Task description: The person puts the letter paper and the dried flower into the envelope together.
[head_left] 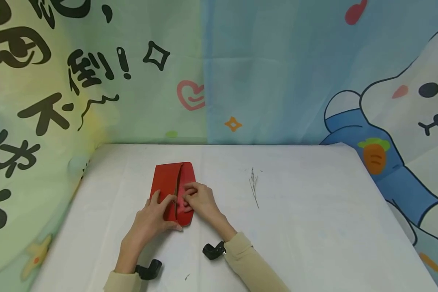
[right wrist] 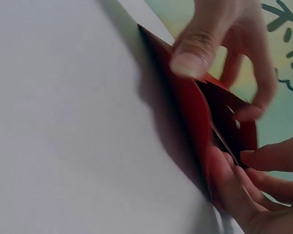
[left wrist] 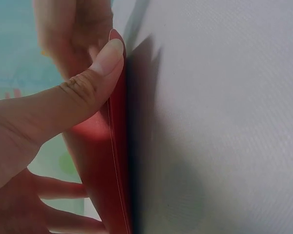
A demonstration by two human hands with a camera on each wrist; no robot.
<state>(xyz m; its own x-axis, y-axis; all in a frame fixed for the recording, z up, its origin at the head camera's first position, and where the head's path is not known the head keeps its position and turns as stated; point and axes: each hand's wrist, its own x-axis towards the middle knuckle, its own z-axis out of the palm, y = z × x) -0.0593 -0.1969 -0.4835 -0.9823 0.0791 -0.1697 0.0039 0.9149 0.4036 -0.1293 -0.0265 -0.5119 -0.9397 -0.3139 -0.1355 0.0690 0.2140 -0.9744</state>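
A red envelope (head_left: pixel 168 178) lies toward the left on the white-covered table, its flap (head_left: pixel 187 174) turned to the right and its mouth parted. My left hand (head_left: pixel 151 217) grips it from the left, with the thumb (left wrist: pixel 88 92) at the near edge and a fingertip at the mouth. At the flap and mouth, my right hand (head_left: pixel 202 202) has its fingers curled. In the right wrist view, its fingertips (right wrist: pixel 219 165) reach into the gap beside a thin pale edge. Whether they pinch that edge or the flap, I cannot tell.
A thin dried sprig (head_left: pixel 253 186) lies to the right of the envelope, with tiny bits near its top. Another small dark fragment (head_left: pixel 187 277) is near the front. A printed cloth (head_left: pixel 263 73) hangs behind the white table (head_left: pixel 314 227).
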